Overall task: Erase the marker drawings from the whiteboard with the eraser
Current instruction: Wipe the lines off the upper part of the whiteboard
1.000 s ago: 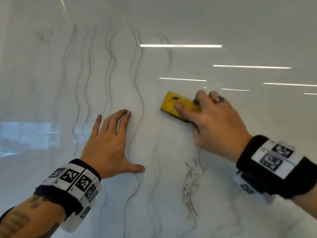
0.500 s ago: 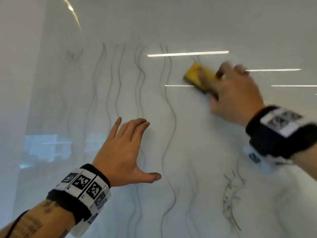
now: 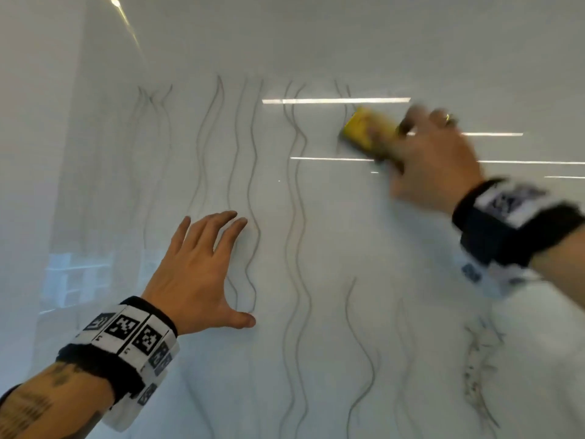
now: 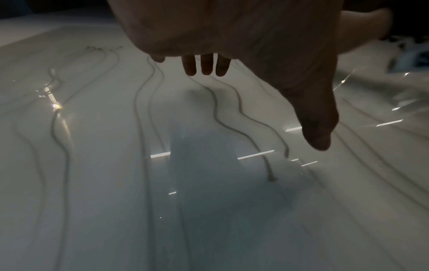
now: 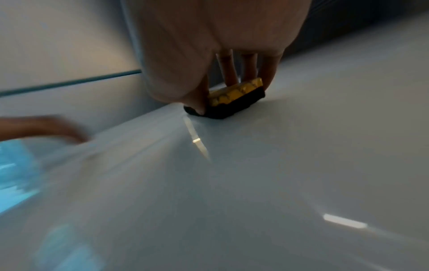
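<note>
A glossy whiteboard [image 3: 364,236] fills the head view, crossed by several wavy grey marker lines [image 3: 296,217] and a scribbled figure [image 3: 478,369] at lower right. My right hand [image 3: 433,160] grips a yellow eraser [image 3: 364,128] with a black felt base [image 5: 230,108] and presses it flat on the board near the tops of the lines, blurred by motion. My left hand [image 3: 196,270] lies flat on the board at lower left, fingers straight and thumb [image 4: 315,128] spread, holding nothing.
The board's left edge [image 3: 72,153] meets a pale wall. A seam [image 5: 69,84] runs behind the eraser in the right wrist view. Ceiling lights reflect as bright bars [image 3: 335,100] on the board.
My right hand has swept the eraser up the board from beside the left hand to the tops of the lines. The left hand stays planted flat.
</note>
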Demonstrator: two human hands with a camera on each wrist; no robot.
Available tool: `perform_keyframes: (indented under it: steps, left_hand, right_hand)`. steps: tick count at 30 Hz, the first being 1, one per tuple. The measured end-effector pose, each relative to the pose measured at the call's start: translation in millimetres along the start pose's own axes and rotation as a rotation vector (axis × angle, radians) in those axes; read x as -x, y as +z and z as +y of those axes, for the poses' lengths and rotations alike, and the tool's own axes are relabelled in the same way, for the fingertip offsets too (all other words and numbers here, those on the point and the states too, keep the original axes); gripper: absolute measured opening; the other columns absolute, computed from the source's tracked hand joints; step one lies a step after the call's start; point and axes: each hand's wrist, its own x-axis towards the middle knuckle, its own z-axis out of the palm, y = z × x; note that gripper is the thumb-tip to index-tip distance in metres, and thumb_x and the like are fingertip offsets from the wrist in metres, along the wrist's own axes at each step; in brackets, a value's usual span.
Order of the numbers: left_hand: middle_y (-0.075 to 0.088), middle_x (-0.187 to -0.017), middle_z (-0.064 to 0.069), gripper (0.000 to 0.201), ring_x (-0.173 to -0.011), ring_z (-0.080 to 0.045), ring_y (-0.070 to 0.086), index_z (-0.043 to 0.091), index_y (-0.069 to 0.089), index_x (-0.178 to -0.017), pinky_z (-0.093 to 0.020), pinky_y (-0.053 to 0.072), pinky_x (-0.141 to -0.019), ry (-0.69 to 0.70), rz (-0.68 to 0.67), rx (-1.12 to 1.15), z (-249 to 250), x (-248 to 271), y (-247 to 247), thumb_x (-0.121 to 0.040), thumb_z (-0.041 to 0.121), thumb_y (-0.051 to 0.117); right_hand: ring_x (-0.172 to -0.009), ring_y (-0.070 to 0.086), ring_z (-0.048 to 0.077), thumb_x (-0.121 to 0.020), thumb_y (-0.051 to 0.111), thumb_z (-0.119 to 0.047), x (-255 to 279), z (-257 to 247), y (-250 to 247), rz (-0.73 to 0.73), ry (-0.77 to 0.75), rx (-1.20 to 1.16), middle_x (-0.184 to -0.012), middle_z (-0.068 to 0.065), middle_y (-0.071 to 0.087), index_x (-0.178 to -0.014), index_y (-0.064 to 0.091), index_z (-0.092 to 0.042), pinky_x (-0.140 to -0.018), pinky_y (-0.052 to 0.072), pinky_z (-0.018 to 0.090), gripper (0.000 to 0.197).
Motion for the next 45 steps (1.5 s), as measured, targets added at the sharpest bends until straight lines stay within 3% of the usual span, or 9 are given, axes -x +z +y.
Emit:
perform_keyframes:
  steps: [5, 12, 16, 19, 25, 28, 35, 42, 45]
  left_hand:
    - [0.009, -0.168, -0.001, 0.165, -0.156, -0.023, 0.013, 0.021, 0.005, -0.165, -0.054, 0.007, -0.129, -0.039, -0.024, -0.022, -31.5, -4.2, 8.1, -0.032, 0.1, 0.064]
    - [0.01, -0.168, -0.004, 0.168, -0.155, -0.028, 0.016, 0.018, 0.007, -0.165, -0.057, 0.01, -0.128, -0.027, -0.043, -0.04, -33.4, -10.2, 11.6, -0.029, 0.102, 0.058]
    - [0.005, -0.169, -0.004, 0.168, -0.156, -0.027, 0.012, 0.018, 0.003, -0.166, -0.057, 0.009, -0.128, -0.018, -0.043, -0.056, -35.4, -9.1, 14.8, -0.032, 0.103, 0.058]
    - [-0.003, -0.169, -0.001, 0.167, -0.157, -0.025, 0.005, 0.02, -0.005, -0.165, -0.055, 0.003, -0.128, -0.021, -0.03, -0.035, -37.8, -9.6, 15.1, -0.035, 0.103, 0.058]
    - [0.004, -0.169, -0.001, 0.166, -0.156, -0.025, 0.012, 0.021, 0.002, -0.165, -0.056, 0.008, -0.128, -0.009, -0.01, 0.007, -39.7, -9.4, 17.9, -0.032, 0.1, 0.061]
    - [0.003, -0.169, 0.0, 0.166, -0.156, -0.025, 0.012, 0.021, 0.001, -0.165, -0.057, 0.008, -0.128, 0.003, -0.012, 0.023, -41.1, -9.0, 19.8, -0.032, 0.101, 0.06]
    - [-0.022, -0.167, 0.006, 0.164, -0.158, -0.019, -0.012, 0.027, -0.023, -0.161, -0.052, -0.007, -0.128, -0.006, 0.016, 0.086, -39.9, -7.0, 18.9, -0.042, 0.098, 0.066]
    - [-0.027, -0.165, 0.007, 0.162, -0.155, -0.017, -0.02, 0.029, -0.029, -0.158, -0.051, -0.012, -0.128, -0.006, 0.02, 0.106, -40.6, -7.7, 17.9, -0.045, 0.098, 0.064]
    - [-0.028, -0.165, 0.007, 0.162, -0.156, -0.018, -0.02, 0.028, -0.029, -0.158, -0.051, -0.012, -0.128, 0.002, 0.02, 0.103, -41.6, -7.4, 17.8, -0.047, 0.098, 0.065]
  right_hand:
    - [-0.106, 0.05, 0.049, -0.09, 0.064, -0.023, -49.6, 6.8, -8.4, 0.03, 0.298, -0.001, -0.128, 0.027, 0.043, -0.144, 0.058, -0.022, -0.086, 0.051, 0.05, 0.053]
    - [-0.08, 0.052, 0.037, -0.071, 0.078, -0.014, 47.2, -106.1, 25.7, -0.197, -0.333, -0.119, -0.108, 0.016, 0.053, -0.134, 0.066, -0.024, -0.065, 0.051, 0.044, 0.065]
    - [-0.1, 0.052, 0.05, -0.089, 0.064, -0.019, -57.3, -34.8, 5.0, -0.027, 0.011, 0.051, -0.12, 0.026, 0.048, -0.141, 0.059, -0.026, -0.082, 0.052, 0.055, 0.053]
    - [-0.11, 0.049, 0.048, -0.093, 0.063, -0.027, -99.8, -20.5, -2.4, 0.014, 0.295, 0.016, -0.129, 0.024, 0.041, -0.144, 0.058, -0.025, -0.089, 0.05, 0.046, 0.051]
    - [-0.081, 0.05, 0.036, -0.081, 0.071, -0.017, 23.8, -148.1, 38.2, -0.177, -0.259, -0.151, -0.107, 0.017, 0.051, -0.139, 0.06, -0.027, -0.066, 0.047, 0.043, 0.06]
    - [-0.08, 0.052, 0.037, -0.081, 0.061, -0.018, 15.5, -129.3, 31.1, -0.202, -0.343, -0.137, -0.107, 0.018, 0.055, -0.135, 0.065, -0.025, -0.066, 0.05, 0.044, 0.055]
    - [-0.103, 0.052, 0.047, -0.093, 0.058, -0.03, -131.0, -62.5, 10.5, 0.023, 0.286, 0.034, -0.13, 0.024, 0.04, -0.141, 0.058, -0.022, -0.082, 0.051, 0.044, 0.048]
    - [-0.09, 0.052, 0.04, -0.088, 0.068, -0.024, -41.0, -151.9, 35.1, -0.253, -0.356, -0.081, -0.118, 0.018, 0.051, -0.143, 0.057, -0.026, -0.073, 0.05, 0.043, 0.056]
    - [-0.096, 0.051, 0.047, -0.091, 0.057, -0.024, -101.8, -101.0, 23.3, -0.104, -0.206, 0.082, -0.117, 0.025, 0.048, -0.14, 0.058, -0.025, -0.077, 0.054, 0.053, 0.049]
